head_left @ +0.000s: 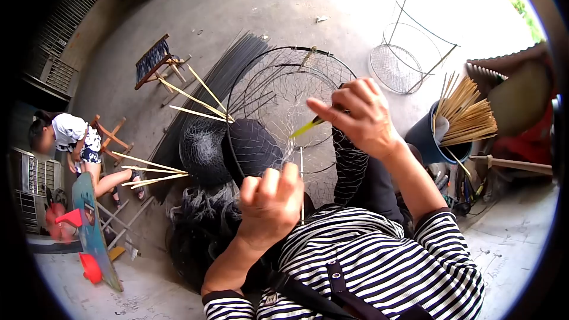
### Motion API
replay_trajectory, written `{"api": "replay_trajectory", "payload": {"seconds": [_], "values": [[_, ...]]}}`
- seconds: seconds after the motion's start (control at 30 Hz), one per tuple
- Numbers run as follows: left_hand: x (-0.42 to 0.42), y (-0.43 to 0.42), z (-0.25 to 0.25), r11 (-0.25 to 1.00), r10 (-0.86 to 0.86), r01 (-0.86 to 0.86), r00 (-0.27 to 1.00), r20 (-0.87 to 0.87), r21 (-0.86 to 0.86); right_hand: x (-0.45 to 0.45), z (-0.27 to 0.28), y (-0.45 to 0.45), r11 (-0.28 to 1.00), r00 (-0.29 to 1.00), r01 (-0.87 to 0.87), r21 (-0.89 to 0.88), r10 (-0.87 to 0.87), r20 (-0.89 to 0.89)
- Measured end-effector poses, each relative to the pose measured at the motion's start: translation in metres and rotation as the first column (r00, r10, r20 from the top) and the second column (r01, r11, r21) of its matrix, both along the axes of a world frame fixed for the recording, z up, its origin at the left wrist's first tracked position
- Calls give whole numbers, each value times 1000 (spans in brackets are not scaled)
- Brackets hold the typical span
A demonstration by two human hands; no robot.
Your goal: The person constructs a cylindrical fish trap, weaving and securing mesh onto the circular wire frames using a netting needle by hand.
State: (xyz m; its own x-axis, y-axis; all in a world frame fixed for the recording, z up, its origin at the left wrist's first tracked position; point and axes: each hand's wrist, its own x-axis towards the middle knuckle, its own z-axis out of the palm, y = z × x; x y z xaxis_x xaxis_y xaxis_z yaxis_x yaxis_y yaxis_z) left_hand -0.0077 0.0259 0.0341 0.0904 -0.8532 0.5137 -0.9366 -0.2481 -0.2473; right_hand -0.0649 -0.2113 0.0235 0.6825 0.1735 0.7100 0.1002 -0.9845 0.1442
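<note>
A round-hooped wire frame (232, 98) with thin, pale netting (256, 149) rests over my lap. My left hand (269, 206) is closed at the near side of the hoop, its fingers pinching strands of the netting. Higher up and to the right, my right hand (363, 112) grips a slim yellow-green pointed tool (305, 127) with a dark end. The tool's tip points left, toward bunched strands in the middle of the hoop. My fingers hide the rest of the tool.
A blue bucket (424, 133) of thin sticks (468, 112) stands at right. Behind it lies another netted frame (397, 62). Dark rods (231, 65) lie on the floor near a folding stool (155, 62). At left, a person (71, 130) sits by a blue-green board (89, 219).
</note>
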Motion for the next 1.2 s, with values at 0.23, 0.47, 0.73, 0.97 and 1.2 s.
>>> {"api": "replay_trajectory", "payload": {"seconds": [0.23,0.47,0.73,0.97,1.2], "values": [[1,-8,6,994,-38,28,995,-90,-106,-19,-8,40,-12,926,-253,967,286,246],[-6,-41,-36,904,-382,427,808,-449,-1,-101,10,21,-111,488,-644,757,703,517],[-22,-3,-54,931,-347,352,778,-524,-94,-71,-8,10,783,980,201,589,-154,-129],[-24,8,-42,933,-353,312,685,-637,-180,-46,-12,14,930,938,306,205,-257,-231],[-22,12,-47,929,-363,311,666,-652,-200,-45,-10,15,954,940,285,93,-260,-220]]}}
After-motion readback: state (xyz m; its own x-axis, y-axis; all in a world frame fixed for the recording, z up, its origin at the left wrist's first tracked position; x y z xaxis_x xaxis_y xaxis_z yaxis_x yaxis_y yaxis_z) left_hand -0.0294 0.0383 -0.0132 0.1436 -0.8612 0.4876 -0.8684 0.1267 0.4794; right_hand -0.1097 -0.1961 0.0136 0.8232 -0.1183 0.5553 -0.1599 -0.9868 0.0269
